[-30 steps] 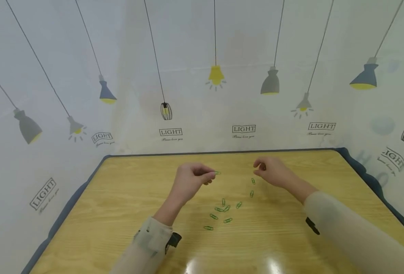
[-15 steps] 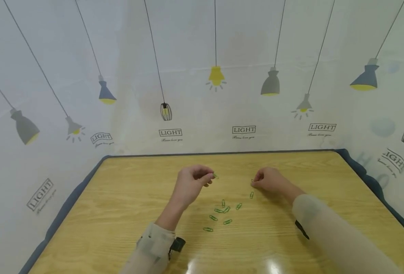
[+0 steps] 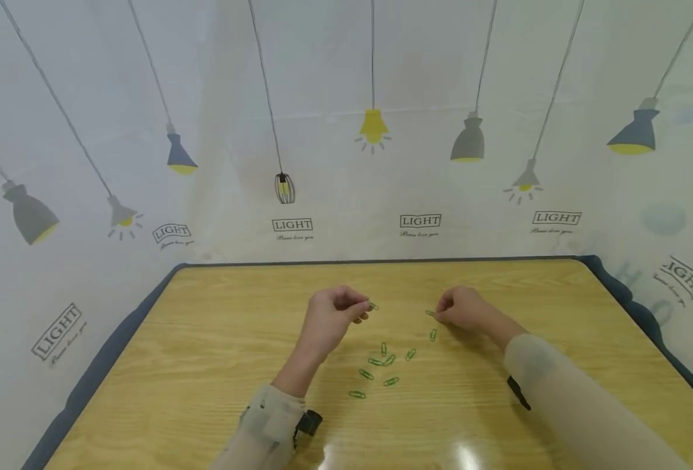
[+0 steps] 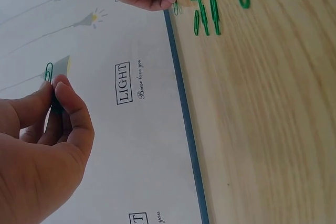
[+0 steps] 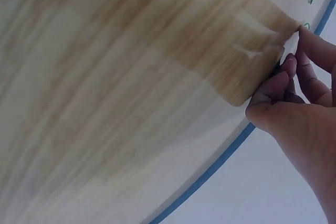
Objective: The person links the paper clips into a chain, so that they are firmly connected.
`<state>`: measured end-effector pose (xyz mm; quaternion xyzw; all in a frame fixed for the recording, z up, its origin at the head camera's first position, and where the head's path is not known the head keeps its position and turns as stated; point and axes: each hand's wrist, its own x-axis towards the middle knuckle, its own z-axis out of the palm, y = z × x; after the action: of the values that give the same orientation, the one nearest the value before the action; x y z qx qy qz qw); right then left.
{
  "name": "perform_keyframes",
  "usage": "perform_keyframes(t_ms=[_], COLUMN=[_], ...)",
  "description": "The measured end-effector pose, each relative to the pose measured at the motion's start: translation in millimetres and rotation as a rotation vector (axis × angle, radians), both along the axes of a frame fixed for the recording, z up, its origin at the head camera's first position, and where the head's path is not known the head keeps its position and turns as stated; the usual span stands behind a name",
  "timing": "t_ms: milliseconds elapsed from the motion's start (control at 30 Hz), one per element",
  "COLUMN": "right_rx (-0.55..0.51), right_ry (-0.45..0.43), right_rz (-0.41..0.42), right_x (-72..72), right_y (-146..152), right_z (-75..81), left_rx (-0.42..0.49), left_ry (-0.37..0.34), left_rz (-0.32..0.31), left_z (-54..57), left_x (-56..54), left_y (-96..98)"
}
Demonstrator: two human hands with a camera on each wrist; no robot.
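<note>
My left hand (image 3: 335, 320) is raised over the table and pinches a green paper clip (image 3: 373, 305) between thumb and finger. In the left wrist view that paper clip (image 4: 49, 71) stands up from the fingertips. Across from it, my right hand (image 3: 466, 310) is down at the tabletop with curled fingers, pinching one end of another green paper clip (image 3: 431, 313). Most of this second clip (image 5: 307, 25) is hidden by a finger in the right wrist view. Just below the right hand lies a loose paper clip (image 3: 432, 335).
Several more green clips lie scattered nearer the body, among them one paper clip (image 3: 410, 354) to the right and one paper clip (image 3: 357, 394) at the front left. The wooden table (image 3: 217, 339) meets a curtain (image 3: 346, 196) printed with lamps along its back and sides.
My right hand has come down and toward the body onto a paper clip, which has turned slantwise at the fingertips. The left hand keeps its clip and has shifted slightly; the clip's tilt has changed.
</note>
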<state>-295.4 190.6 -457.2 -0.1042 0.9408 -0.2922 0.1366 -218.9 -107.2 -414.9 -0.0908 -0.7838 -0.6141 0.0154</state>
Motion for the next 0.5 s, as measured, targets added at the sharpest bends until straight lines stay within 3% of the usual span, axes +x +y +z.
perform_keyframes(t_ms=[167, 267, 500], right_rx=[-0.025, -0.062, -0.216], right_ry=[-0.022, -0.025, 0.061], right_rz=[0.009, -0.03, -0.078], right_x=[-1.9, -2.7, 7.8], right_y=[1, 2, -2], right_z=[7.1, 11.4, 34.9], left_rx=[-0.008, -0.007, 0.005], left_ry=[-0.017, -0.03, -0.013], left_rz=[0.019, 0.03, 0.007], left_z=[-1.5, 0.5, 5.7], left_x=[1.2, 1.5, 1.7], left_y=[-1.4, -1.1, 2.0])
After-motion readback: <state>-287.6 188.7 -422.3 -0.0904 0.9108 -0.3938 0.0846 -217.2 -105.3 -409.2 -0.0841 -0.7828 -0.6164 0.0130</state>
